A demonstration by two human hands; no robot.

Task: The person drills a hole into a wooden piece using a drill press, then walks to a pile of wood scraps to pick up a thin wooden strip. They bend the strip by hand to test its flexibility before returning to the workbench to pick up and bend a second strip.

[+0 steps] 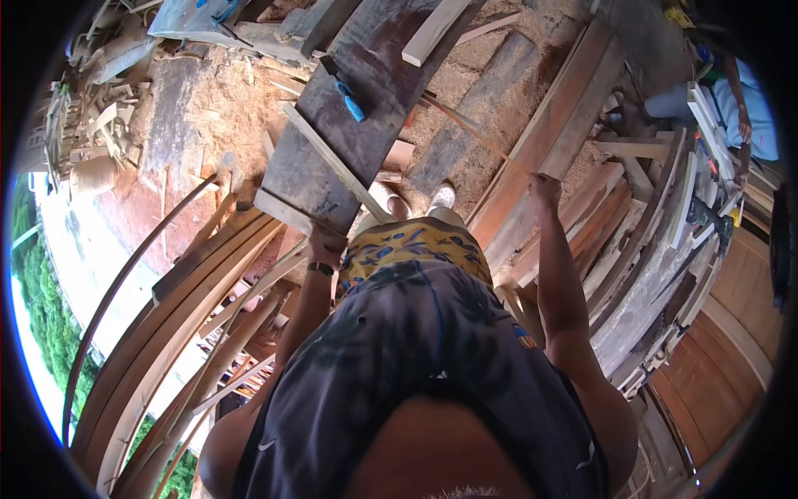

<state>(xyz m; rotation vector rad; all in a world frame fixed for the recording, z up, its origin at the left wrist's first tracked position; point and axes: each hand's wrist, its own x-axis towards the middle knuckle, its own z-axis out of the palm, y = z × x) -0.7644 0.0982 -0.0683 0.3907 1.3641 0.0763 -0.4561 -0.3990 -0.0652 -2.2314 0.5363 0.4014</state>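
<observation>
My left hand is closed at the near end of the dark workbench, around the end of a short wooden strip lying along that edge. A longer wooden batten slants across the bench toward my waist. Farther up on the bench top lies a blue-handled tool. My right hand is held out to the right in a fist. A thin brown strip runs from near the bench toward this fist and seems to end in it; the grip itself is hard to make out.
Sawdust and planks cover the ground around my feet. Long curved boards lean at the left, and stacked timber lies at the right. A pale wooden block rests on the bench. Another person's arm shows at far right.
</observation>
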